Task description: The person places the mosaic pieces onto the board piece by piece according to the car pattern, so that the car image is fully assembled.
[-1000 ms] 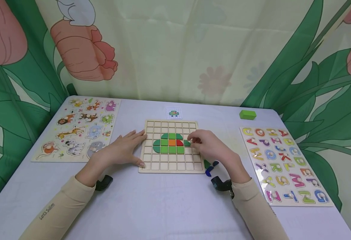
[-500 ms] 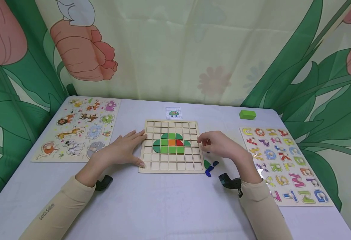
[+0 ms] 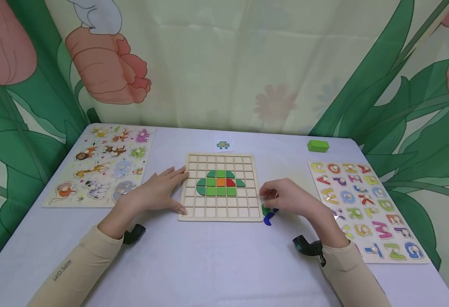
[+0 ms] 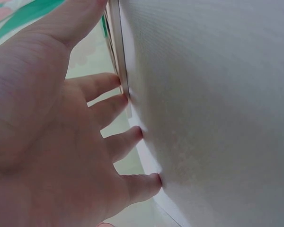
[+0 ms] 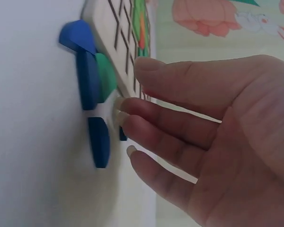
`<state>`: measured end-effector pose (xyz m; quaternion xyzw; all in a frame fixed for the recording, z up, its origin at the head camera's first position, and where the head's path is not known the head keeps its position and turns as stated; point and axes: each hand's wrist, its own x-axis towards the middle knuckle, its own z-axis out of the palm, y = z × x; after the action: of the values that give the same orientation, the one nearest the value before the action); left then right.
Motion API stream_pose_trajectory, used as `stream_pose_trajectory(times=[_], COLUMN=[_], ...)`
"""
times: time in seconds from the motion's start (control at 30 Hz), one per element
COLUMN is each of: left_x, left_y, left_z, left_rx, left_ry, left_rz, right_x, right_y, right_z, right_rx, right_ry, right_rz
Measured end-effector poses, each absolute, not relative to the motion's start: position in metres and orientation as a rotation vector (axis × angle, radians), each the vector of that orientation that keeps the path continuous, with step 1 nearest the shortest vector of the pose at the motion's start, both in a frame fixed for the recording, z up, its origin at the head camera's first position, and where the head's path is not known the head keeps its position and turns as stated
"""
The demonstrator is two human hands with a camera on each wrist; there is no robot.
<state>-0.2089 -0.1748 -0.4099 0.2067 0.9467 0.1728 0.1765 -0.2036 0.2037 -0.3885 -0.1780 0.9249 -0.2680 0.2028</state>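
Lying just beside the near right corner of the wooden grid board [image 3: 221, 212], several dark blue pieces [image 5: 87, 80] and a green piece [image 5: 106, 79] rest on the white tablecloth [image 3: 224, 260]. Just over them is the right hand [image 3: 286, 197], released, its fingers loosely bent. The left hand [image 3: 158, 190] is released too, fingers spread against the board's left edge (its thumb touches the near left corner). Within the board's middle cells sit the green, orange and red tiles [image 3: 221, 192], rounded dark green ones at the ends. Right of the board is the alphabet puzzle [image 3: 385, 260]; left of it, the animal puzzle [image 3: 70, 204]. Just beyond the board's far edge lies a small printed pattern card [image 3: 223, 144], and past its far right corner, a bright green block [image 3: 318, 146]. Behind the board hangs the floral curtain [image 3: 209, 64], printed with pink tulips and large leaves.
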Motion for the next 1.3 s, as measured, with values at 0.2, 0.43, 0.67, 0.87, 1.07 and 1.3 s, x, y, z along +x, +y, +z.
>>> stream_pose_trajectory(times=[0.2, 0.43, 0.67, 0.87, 1.07, 1.3], left_x=[-0.208, -0.209, -0.209, -0.209, -0.210, -0.209], left_y=[-0.176, -0.176, -0.176, -0.176, -0.177, -0.176], left_z=[-0.410, -0.413, -0.414, -0.414, -0.414, -0.414], left_rx=[0.583, 0.593, 0.599, 0.598, 0.593, 0.600], left_ry=[2.676, 2.678, 2.680, 2.687, 2.690, 2.690], left_rz=[0.505, 0.511, 0.502, 0.499, 0.497, 0.500], right_x=[-0.197, -0.193, -0.192, -0.190, -0.188, -0.189], right_y=[0.197, 0.191, 0.190, 0.186, 0.182, 0.183], right_z=[-0.394, -0.396, -0.396, -0.391, -0.387, -0.388], right_rx=[-0.537, -0.533, -0.506, -0.509, -0.440, -0.373], right_ry=[2.623, 2.693, 2.677, 2.695, 2.689, 2.688], right_rz=[-0.636, -0.558, -0.581, -0.503, -0.461, -0.495])
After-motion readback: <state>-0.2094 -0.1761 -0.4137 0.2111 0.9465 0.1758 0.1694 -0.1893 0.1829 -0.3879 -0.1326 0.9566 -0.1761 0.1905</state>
